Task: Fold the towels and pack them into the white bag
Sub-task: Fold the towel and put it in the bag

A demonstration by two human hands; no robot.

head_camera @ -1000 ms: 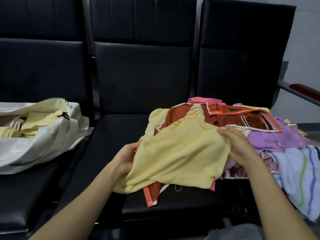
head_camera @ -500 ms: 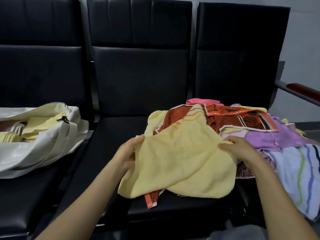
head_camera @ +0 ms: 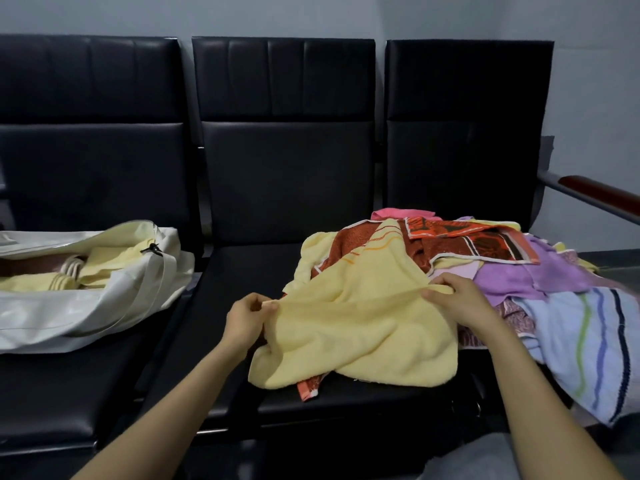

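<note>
Since half a second ago we find the yellow towel [head_camera: 363, 327] drawn out. Its top edge, slack before, now runs taut between the two hands.

- Yellow towel: unfolded and rumpled, lying at the front of the heap of towels [head_camera: 485, 265]. It drapes over the right part of the middle seat [head_camera: 242, 268], with its lower edge near the seat's front.
- Left hand [head_camera: 246, 317]: we note it pinching the towel's left corner between thumb and fingers.
- Right hand [head_camera: 457, 301]: fingers curled, pinching the same edge at its right end.
- Heap of towels: spread across the middle and right seats. We list an orange-brown towel [head_camera: 356, 240] under the yellow one, a red patterned towel [head_camera: 467, 240], a pink towel [head_camera: 398, 213] at the back, a purple towel [head_camera: 512, 278], and a pale striped towel [head_camera: 588, 341] hanging at the right.
- White bag [head_camera: 104, 306]: on its side on the left seat [head_camera: 69, 393], well apart from the heap. Its mouth is open, with folded yellow towels [head_camera: 104, 261] showing inside.
- Surroundings: three black padded seats in a row, a brown armrest [head_camera: 602, 192] at the right, and a grey wall [head_camera: 588, 64] behind.
</note>
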